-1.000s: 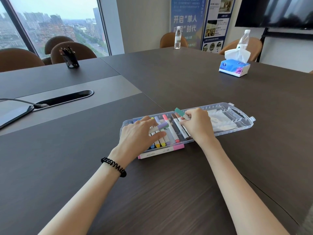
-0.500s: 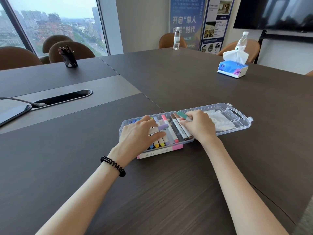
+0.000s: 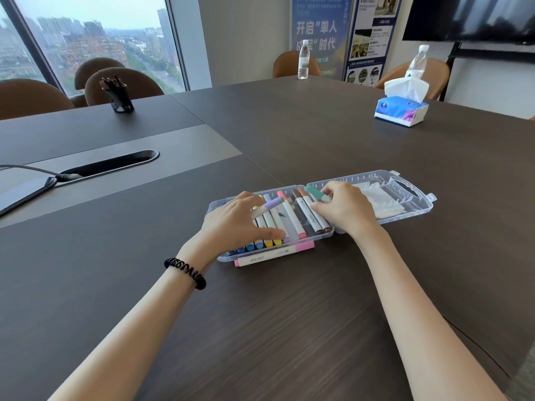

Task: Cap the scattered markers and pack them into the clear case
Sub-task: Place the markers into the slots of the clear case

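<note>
**Fingers.** The right fingertips [image 3: 328,190] are pinching the green-capped marker [image 3: 317,194] by its barrel, just above the right end of the packed row. On the left hand [image 3: 237,224], the curled fingers [image 3: 249,199] are gripping the purple-capped marker [image 3: 270,204]. Its thumb is stretching out over the near ends of the packed markers [image 3: 291,219]. I cannot tell whether it is pressing on them.

**Why so held.** I am reading this as each hand bringing one capped marker low over the tray for seating. The left thumb is probably steadying the row so the newcomers do not shuffle it.

**Axes.** The packed markers are lying side by side across the short width of the clear case [image 3: 214,204], leaning slightly far-left. The purple-capped marker is lying crosswise over them, its cap pointing right and away. The green-capped marker is also slanting, with its cap towards the far left. I am judging that both need turning parallel to the row before they will drop in.

**Surroundings.** The lid [image 3: 411,186] is lying open flat to the right, with a white sheet [image 3: 382,202] in it. One pink-capped marker [image 3: 275,255] is waiting on the table [image 3: 289,328], touching or just beside the case's near wall. Its long axis is running along that wall, with the wider pink cap at the right end.
</note>
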Demonstrator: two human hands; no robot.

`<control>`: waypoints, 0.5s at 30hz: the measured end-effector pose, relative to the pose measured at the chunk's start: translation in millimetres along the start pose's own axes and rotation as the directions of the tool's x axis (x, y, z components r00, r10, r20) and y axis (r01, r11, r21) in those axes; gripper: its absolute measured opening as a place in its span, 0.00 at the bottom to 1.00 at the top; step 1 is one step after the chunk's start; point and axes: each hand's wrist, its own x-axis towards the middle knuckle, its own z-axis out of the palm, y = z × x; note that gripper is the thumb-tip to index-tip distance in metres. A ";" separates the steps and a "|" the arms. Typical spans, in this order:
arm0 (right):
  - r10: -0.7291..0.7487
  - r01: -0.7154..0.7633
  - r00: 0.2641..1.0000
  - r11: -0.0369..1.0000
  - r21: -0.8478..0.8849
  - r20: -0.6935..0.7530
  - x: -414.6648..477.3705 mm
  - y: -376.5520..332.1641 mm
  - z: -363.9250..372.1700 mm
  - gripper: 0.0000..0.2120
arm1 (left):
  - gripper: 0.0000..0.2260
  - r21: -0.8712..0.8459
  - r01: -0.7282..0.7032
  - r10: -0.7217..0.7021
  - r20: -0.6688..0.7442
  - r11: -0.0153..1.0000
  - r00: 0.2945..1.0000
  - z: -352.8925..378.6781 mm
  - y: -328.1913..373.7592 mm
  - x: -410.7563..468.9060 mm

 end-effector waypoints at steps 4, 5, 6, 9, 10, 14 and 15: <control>0.020 -0.020 1.000 1.000 0.009 -0.009 -1.4 1.9 2.8 0.09 | 0.35 0.142 -0.023 0.021 0.015 0.990 1.000 -4.3 1.1 -2.7; 0.021 -0.021 1.000 1.000 0.008 -0.009 -2.2 1.9 2.6 0.09 | 0.35 0.168 -0.033 0.029 0.026 0.985 0.999 -5.5 1.6 -2.4; 0.024 -0.024 1.000 1.000 0.006 -0.008 -2.6 1.9 2.4 0.10 | 0.35 0.190 -0.051 0.044 0.043 0.981 0.998 -6.8 2.4 -2.1; 0.036 -0.036 0.999 0.999 0.015 -0.010 -2.6 2.1 1.9 0.16 | 0.32 0.212 -0.108 0.091 0.089 0.971 0.992 -10.8 1.4 -2.4; 0.036 -0.036 0.999 0.999 0.016 -0.011 -2.9 1.8 1.7 0.19 | 0.31 0.202 -0.124 0.108 0.089 0.971 0.990 -10.9 -0.8 -2.3; 0.040 -0.040 0.999 0.999 -0.016 0.019 -3.3 -0.8 0.0 0.16 | 0.27 0.168 -0.110 0.103 0.047 0.980 0.994 -9.1 -8.6 1.3; 0.039 -0.038 0.999 0.999 -0.017 0.027 -3.5 -2.1 -0.3 0.12 | 0.27 0.170 -0.106 0.100 0.042 0.980 0.994 -8.8 -8.7 2.1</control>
